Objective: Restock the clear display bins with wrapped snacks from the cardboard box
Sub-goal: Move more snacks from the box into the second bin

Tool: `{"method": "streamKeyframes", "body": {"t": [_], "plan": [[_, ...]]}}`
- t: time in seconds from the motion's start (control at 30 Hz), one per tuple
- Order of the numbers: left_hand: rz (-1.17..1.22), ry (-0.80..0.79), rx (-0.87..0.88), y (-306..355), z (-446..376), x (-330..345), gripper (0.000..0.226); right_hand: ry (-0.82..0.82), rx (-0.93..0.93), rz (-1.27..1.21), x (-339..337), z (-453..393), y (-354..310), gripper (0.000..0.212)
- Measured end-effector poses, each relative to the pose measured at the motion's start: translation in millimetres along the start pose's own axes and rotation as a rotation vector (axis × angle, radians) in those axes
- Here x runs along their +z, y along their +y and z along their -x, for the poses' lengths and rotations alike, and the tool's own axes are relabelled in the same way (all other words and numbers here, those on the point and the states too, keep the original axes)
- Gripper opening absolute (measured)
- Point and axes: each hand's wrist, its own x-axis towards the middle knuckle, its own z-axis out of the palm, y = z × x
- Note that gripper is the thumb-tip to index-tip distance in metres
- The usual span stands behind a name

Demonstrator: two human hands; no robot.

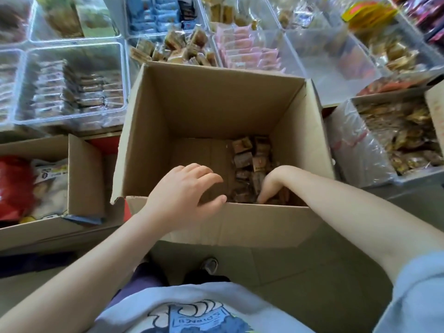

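Note:
A large open cardboard box (204, 99) stands in front of me, with brown wrapped snacks (249, 159) heaped in its right half. My left hand (187, 188) hovers over the box's near rim, fingers spread and relaxed, holding nothing. My right hand (271, 183) reaches down into the box among the snacks; its fingers are buried in the pile, so I cannot tell what they hold. Just beyond the box is a clear display bin (134, 42) holding the same brown wrapped snacks (182, 46).
Rows of clear bins surround it: pink packets (247, 51), dark bars (79, 87), blue packets (153, 13). An open cardboard box (79, 174) with red and white bags sits at left. A plastic-lined box of snacks (398, 138) sits at right. My shoe (210, 265) is below.

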Motion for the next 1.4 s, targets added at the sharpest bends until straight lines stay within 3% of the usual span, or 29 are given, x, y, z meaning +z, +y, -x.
{"method": "streamKeyframes", "body": {"t": [0.1,0.2,0.3,0.43,0.5,0.67,0.9,1.1,1.27,1.33,1.4], "plan": [[0.124,0.092,-0.038,-5,0,0,0.055,0.088,-0.274,-0.395,-22,19,-5,0.027],[0.446,0.196,-0.186,-10,-3,-8,0.063,-0.055,-0.636,-0.775,-40,48,-15,0.050],[0.696,0.281,-0.335,-20,-7,-28,0.069,-0.189,-0.903,-0.884,-52,79,-37,0.049],[0.974,0.383,-0.443,-51,-1,-60,0.045,-0.257,-1.052,-0.825,-68,114,-89,0.048],[1.057,0.446,-0.482,-77,12,-75,0.033,-0.215,-1.049,-0.775,-80,126,-121,0.049],[1.111,0.546,-0.526,-169,58,-107,0.024,0.111,-0.987,-0.592,-113,155,-237,0.037],[1.130,0.595,-0.594,-338,140,-151,0.015,0.278,-0.933,-0.462,-148,160,-446,0.028],[0.755,0.620,-0.784,-524,199,-166,0.021,0.562,-0.808,-0.488,-200,141,-608,0.027],[0.586,0.503,-0.838,-635,215,-152,0.023,0.646,-0.726,-0.552,-250,121,-692,0.031],[0.455,0.465,-0.798,-664,212,-144,0.035,0.720,-0.704,-0.556,-268,115,-715,0.030],[0.284,0.322,-0.786,-685,208,-138,0.057,0.754,-0.709,-0.620,-285,108,-736,0.029]]}}
